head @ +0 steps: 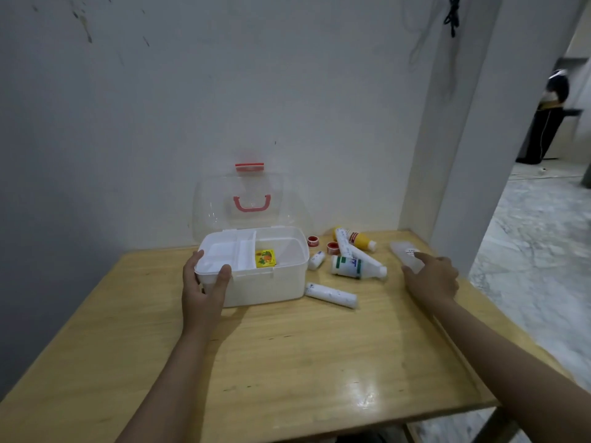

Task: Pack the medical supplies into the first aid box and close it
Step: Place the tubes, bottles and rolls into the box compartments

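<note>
The white first aid box point(268, 284) stands open on the wooden table, its clear lid point(246, 199) with a pink handle leaning back against the wall. A small yellow packet point(265, 258) lies inside beside a white tray insert. My left hand point(204, 282) grips the box's front left corner. My right hand point(431, 276) reaches over a translucent flat case point(403, 249), fingers spread and touching it. Right of the box lie a white bottle with green label point(355, 266), a yellow bottle point(361, 240), white bandage rolls point(331, 295) and two red tape rolls point(332, 247).
The table point(287, 362) sits in a corner, with a wall behind and a pillar point(463, 155) at the right. Its right edge drops to a marble floor. A person stands far off at the upper right. A black cord hangs on the wall.
</note>
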`<state>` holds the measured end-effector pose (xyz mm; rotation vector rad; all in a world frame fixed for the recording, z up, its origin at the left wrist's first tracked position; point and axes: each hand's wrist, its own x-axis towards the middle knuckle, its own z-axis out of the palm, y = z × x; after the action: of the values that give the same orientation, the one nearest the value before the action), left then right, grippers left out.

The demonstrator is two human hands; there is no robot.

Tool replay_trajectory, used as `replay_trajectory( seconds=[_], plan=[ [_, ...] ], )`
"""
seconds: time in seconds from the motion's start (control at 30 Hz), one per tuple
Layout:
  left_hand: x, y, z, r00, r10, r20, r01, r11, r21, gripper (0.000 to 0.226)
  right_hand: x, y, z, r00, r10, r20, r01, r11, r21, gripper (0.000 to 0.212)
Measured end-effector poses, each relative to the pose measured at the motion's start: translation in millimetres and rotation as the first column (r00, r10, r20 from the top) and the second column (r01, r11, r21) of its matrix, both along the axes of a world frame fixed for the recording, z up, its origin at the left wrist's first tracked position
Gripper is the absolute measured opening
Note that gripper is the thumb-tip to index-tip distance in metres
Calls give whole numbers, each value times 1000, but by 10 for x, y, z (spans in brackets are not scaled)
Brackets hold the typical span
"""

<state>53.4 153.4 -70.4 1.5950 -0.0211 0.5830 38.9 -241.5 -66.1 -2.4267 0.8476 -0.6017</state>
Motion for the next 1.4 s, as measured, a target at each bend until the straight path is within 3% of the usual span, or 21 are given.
replay_trajectory(
  seconds=[0.23, 0.53, 0.73, 0.9, 1.0, 1.13, 1.4],
  plan=[
    [-11, -27, -2, 999, 20, 24, -20, 1000, 4, 51, 113, -67, -128, 984, -111, 136, 87, 981, 174, 27],
    [-20, -9, -1, 1000, 8, 20, -8, 1000, 9, 52, 76, -49, -124, 970, -123, 212, 71, 968, 239, 20],
    [-32, 5, 5, 1000, -11, 16, 11, 1000, -11, 53, -89, 98, 36, 893, -56, 447, -99, 944, 316, 23],
    [-41, -4, 22, 1000, -2, 16, 2, 1000, -21, 52, -179, 437, 573, 795, 216, 568, -385, 902, 196, 20],
    [-49, -16, 26, 1000, 7, 12, -7, 1000, -18, 53, -137, 686, 861, 744, 439, 503, -561, 820, 115, 16],
    [-55, -14, 30, 1000, 8, 0, -8, 1000, -18, 54, 25, 1049, 1054, 704, 655, 274, -683, 730, 13, 16],
    [-45, 7, 61, 999, 32, -26, -33, 999, -30, 52, 362, 1695, 1082, 667, 744, -35, -741, 659, -127, 20]
  ],
)
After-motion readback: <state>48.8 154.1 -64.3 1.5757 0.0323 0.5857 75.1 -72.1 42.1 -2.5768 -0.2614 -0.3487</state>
